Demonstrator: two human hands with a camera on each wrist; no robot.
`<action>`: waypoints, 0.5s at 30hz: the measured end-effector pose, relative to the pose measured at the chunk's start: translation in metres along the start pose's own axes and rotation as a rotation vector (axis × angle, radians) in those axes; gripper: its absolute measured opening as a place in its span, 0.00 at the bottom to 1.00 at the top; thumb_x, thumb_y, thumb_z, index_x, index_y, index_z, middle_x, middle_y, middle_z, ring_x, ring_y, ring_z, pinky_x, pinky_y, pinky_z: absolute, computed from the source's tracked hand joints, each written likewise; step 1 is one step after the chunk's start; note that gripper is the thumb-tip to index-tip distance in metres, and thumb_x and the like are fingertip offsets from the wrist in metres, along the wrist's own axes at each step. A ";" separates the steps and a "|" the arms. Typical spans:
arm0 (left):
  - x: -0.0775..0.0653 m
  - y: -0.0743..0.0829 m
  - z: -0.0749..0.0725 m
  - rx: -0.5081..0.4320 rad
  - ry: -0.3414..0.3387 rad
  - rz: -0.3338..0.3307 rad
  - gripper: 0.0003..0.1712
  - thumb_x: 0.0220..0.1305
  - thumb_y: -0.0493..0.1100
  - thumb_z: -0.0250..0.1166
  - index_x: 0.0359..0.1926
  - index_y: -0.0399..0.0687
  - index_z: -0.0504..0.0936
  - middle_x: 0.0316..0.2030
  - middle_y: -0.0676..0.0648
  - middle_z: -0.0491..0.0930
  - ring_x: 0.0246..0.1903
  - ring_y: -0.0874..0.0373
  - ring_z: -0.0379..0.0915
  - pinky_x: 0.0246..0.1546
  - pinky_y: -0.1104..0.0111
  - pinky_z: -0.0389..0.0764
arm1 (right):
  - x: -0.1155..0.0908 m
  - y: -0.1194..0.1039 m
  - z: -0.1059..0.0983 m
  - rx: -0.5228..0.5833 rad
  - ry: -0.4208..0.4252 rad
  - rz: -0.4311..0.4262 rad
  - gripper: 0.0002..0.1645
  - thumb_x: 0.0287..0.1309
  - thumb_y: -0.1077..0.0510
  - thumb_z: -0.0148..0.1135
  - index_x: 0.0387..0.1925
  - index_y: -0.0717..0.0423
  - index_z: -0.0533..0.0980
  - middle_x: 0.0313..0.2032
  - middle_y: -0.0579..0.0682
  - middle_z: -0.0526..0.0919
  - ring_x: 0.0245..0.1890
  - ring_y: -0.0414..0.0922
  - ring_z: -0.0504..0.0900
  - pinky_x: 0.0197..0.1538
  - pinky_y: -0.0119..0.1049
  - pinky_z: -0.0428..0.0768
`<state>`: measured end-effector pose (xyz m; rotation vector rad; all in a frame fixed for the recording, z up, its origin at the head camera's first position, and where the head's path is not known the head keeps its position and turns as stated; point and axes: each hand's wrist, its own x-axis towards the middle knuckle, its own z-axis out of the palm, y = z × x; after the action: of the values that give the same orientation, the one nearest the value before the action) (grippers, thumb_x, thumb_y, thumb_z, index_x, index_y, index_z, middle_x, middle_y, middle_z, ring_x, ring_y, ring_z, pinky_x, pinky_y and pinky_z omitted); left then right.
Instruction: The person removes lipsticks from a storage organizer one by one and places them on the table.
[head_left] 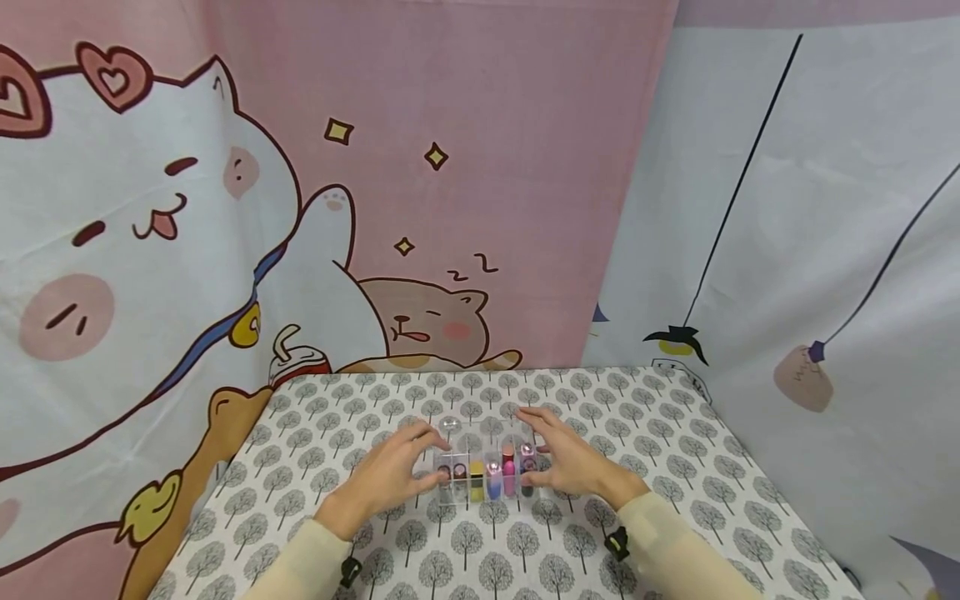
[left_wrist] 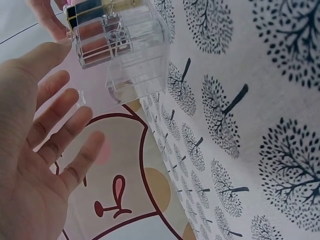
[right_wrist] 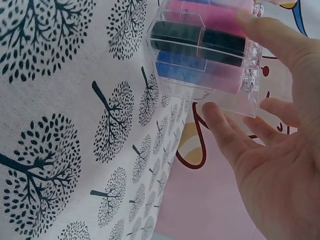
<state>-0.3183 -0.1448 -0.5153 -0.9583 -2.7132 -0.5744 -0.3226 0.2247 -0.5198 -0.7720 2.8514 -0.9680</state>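
A clear plastic organizer (head_left: 454, 502) with several compartments stands on the table, holding small cosmetic tubes. Among them are a bright pink tube (head_left: 509, 480), a yellow one with a gold-and-dark cap (head_left: 477, 483), and a dark tube (right_wrist: 197, 42) at the right end. My left hand (head_left: 397, 468) is at the organizer's left end, fingers spread and relaxed, thumb tip by its upper front edge. On the opposite end, my right hand (head_left: 566, 457) has its thumb against the top front and its other fingers loosely extended behind. Whether either hand presses the plastic is hard to tell.
A small clear round object (head_left: 449, 423) shows at the organizer's back left. The tabletop wears a white cloth (head_left: 420, 575) printed with grey trees. Behind it hangs a pink cartoon curtain (head_left: 510, 167), with a pale curtain (head_left: 840, 250) on the right.
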 end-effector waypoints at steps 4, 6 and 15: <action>0.001 0.000 0.001 0.004 -0.020 0.012 0.24 0.75 0.58 0.81 0.66 0.60 0.90 0.65 0.54 0.89 0.64 0.55 0.88 0.69 0.52 0.94 | 0.002 0.002 0.001 -0.028 -0.001 0.014 0.70 0.62 0.45 0.89 0.95 0.48 0.57 0.92 0.58 0.61 0.75 0.63 0.84 0.81 0.79 0.78; 0.002 -0.001 0.003 0.014 -0.030 0.024 0.23 0.76 0.58 0.81 0.65 0.60 0.90 0.65 0.54 0.90 0.62 0.55 0.90 0.67 0.52 0.95 | 0.003 0.003 0.002 -0.038 -0.001 0.023 0.70 0.62 0.43 0.89 0.95 0.45 0.57 0.91 0.57 0.62 0.79 0.65 0.80 0.81 0.82 0.74; 0.000 -0.002 0.007 0.018 -0.062 0.050 0.19 0.77 0.55 0.80 0.62 0.58 0.92 0.64 0.51 0.92 0.60 0.53 0.92 0.66 0.51 0.95 | 0.003 0.001 0.005 -0.004 0.003 0.027 0.69 0.60 0.43 0.90 0.94 0.41 0.59 0.90 0.56 0.66 0.74 0.63 0.84 0.79 0.81 0.78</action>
<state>-0.3198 -0.1432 -0.5222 -1.0533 -2.7346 -0.5181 -0.3253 0.2212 -0.5242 -0.7314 2.8591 -0.9613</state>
